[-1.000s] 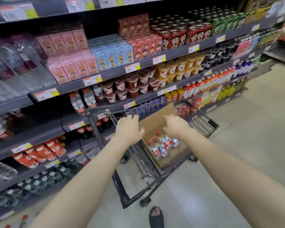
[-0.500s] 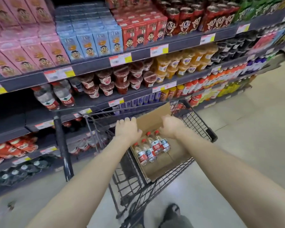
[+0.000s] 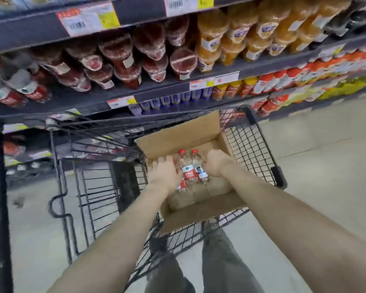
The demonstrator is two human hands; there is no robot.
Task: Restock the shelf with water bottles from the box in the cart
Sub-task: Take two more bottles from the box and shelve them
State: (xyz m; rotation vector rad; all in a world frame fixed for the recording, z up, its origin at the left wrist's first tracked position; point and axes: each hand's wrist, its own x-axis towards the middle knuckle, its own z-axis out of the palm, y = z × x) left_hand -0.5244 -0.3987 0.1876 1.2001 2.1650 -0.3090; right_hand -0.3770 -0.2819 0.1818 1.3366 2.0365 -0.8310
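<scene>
Two bare hands are lowered into the open cardboard box (image 3: 178,140) seated in the black wire shopping cart (image 3: 251,144). The left hand (image 3: 164,175) is spread, palm down, over one partly hidden water bottle (image 3: 182,185). The right hand (image 3: 216,163) curls beside two red-capped water bottles (image 3: 188,166) lying at the box centre; whether either hand has a firm grip cannot be determined. The shelf (image 3: 156,89) directly behind the cart carries red and orange drink containers.

Red jelly cups (image 3: 123,58) sit left of orange jelly cups (image 3: 245,32); purple-capped bottles (image 3: 173,100) line below.
</scene>
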